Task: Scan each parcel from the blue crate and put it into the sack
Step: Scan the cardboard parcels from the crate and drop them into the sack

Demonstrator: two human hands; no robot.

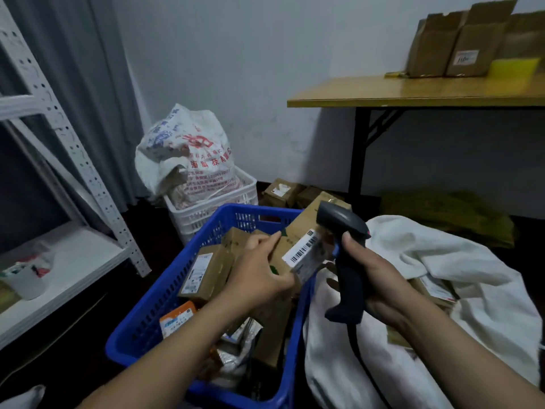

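Note:
My left hand (259, 270) grips a brown cardboard parcel (298, 231) over the right rim of the blue crate (159, 308), its white barcode label (303, 252) turned up. My right hand (374, 281) holds a dark handheld scanner (345, 231) by the handle, its head just above and right of the label. The crate holds several more brown parcels (203, 270) and an orange-labelled packet (177, 320). An open white sack (442, 290) lies to the right of the crate with parcels (433, 290) inside its mouth.
A white crate (212, 208) with a printed bag (188, 152) stands behind the blue crate. White metal shelving (59, 261) is at left. A wooden table (413, 93) with cardboard boxes (460, 45) stands at back right. More boxes (283, 190) lie on the floor.

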